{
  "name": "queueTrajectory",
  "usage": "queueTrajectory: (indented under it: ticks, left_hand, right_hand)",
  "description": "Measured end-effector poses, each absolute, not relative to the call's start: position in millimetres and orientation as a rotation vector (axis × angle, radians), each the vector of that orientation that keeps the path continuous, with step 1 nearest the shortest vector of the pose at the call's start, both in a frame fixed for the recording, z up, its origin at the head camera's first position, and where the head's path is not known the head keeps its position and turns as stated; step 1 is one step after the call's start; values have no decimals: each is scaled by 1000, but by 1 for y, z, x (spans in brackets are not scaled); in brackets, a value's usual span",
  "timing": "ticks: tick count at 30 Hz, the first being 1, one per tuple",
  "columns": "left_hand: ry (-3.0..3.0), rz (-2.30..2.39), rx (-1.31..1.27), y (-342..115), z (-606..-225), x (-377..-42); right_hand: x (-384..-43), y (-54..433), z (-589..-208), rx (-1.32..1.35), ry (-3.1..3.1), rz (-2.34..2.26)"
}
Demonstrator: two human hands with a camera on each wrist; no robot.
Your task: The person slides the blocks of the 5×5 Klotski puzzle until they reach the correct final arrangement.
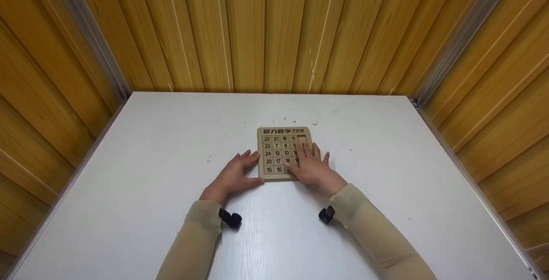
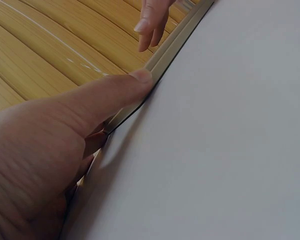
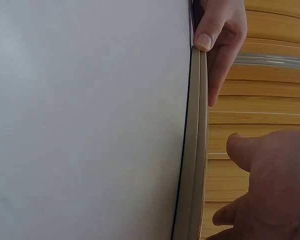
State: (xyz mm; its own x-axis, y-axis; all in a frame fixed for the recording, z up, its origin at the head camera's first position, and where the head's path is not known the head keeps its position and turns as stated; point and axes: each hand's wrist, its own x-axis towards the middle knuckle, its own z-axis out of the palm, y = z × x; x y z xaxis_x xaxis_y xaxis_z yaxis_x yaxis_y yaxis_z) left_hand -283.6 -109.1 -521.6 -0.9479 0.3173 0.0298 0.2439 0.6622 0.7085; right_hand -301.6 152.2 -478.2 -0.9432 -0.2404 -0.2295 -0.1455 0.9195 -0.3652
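Note:
A wooden number sliding puzzle [image 1: 278,153] lies flat on the white table, its numbered tiles in rows under a dark printed heading. One bare slot [image 1: 302,139] shows at its top right. My left hand [image 1: 236,175] steadies the puzzle by its lower left corner; the thumb presses the near edge in the left wrist view, with the other fingers along the left side. Over the right-hand columns reaches my right hand [image 1: 315,168], fingers extended and fingertips at the tiles just below the bare slot. It hides several tiles at the lower right.
The white table [image 1: 128,185] carries small dark marks beyond the puzzle. Wood-patterned panels [image 1: 279,31] stand behind it and on both sides, with grey metal posts at the corners. A black wrist camera [image 1: 230,218] sits on the left sleeve, another [image 1: 327,214] on the right.

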Motion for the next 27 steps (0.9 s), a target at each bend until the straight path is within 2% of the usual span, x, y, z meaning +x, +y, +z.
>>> queueTrajectory:
  ticks: [27]
  left_hand:
    - [2765, 1200, 490, -109, -523, -284]
  right_hand:
    - [-323, 149, -475, -292, 2795, -465]
